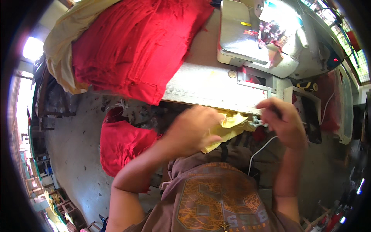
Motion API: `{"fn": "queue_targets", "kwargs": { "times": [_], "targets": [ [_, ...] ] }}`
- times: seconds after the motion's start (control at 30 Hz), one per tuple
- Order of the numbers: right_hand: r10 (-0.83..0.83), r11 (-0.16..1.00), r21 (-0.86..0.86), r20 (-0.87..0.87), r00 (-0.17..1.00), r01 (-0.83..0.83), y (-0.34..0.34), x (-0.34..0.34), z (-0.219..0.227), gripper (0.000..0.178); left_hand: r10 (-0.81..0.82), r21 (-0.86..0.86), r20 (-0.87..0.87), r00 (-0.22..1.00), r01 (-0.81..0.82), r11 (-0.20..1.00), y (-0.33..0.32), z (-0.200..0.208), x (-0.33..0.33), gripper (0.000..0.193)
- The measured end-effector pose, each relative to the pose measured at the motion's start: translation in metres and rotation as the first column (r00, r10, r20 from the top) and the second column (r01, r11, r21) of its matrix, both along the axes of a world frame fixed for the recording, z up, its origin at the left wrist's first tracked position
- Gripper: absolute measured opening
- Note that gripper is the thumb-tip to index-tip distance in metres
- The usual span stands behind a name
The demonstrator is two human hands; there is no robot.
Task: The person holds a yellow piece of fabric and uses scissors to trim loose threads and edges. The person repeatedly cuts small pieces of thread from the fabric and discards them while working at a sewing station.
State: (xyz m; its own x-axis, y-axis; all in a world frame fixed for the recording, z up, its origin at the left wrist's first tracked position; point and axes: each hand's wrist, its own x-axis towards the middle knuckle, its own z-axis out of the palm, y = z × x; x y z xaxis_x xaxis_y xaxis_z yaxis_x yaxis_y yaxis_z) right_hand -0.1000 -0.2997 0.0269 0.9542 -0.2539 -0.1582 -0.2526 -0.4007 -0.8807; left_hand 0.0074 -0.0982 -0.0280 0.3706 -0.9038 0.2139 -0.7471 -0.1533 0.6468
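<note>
My left hand (193, 129), somewhat blurred, is closed on a yellow piece of cloth (228, 133) below the sewing table's front edge. Its thumb lies over the near side of the cloth, and frayed threads show along the upper edge. To the right of the cloth, my right hand (284, 123) is raised with bent fingers. A gap shows between its forefinger and the other fingers, and nothing is visible in it. Just left of this hand, by the table edge, hang some pale threads (257, 123) and a dark red scrap (259, 134).
A large red cloth pile (131, 46) overhangs the white table (201, 85) at left, beside cream cloth (62, 50). A sewing machine (239, 33) stands at the back right. More red cloth (125, 143) hangs low at left. A white cord (257, 151) curves by my lap.
</note>
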Motion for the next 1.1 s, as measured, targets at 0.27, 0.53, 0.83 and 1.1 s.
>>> {"fn": "queue_targets", "kwargs": {
  "times": [0.27,0.53,0.83,1.1],
  "targets": [
    [-0.342,0.94,0.004,-0.044,0.939,0.342,-0.03,-0.082,0.004,0.012,0.051,-0.002,-0.224,0.973,-0.053,0.999,-0.051,-0.048,-0.011,0.019],
    [-0.028,0.997,-0.07,0.204,0.979,0.043,0.002,-0.038,-0.073,0.021,0.077,0.025,-0.899,0.432,-0.124,0.992,-0.022,0.005,-0.004,0.02],
    [0.003,0.974,0.227,0.014,1.0,-0.006,-0.019,-0.066,-0.015,0.013,0.251,0.211,-0.901,0.355,-0.149,0.966,-0.009,0.003,0.025,0.02],
    [-0.145,0.899,0.384,-0.192,0.971,0.21,-0.028,-0.059,-0.04,0.015,0.2,0.182,-0.89,0.41,-0.082,0.98,-0.022,-0.011,0.033,0.022]
  ]
}}
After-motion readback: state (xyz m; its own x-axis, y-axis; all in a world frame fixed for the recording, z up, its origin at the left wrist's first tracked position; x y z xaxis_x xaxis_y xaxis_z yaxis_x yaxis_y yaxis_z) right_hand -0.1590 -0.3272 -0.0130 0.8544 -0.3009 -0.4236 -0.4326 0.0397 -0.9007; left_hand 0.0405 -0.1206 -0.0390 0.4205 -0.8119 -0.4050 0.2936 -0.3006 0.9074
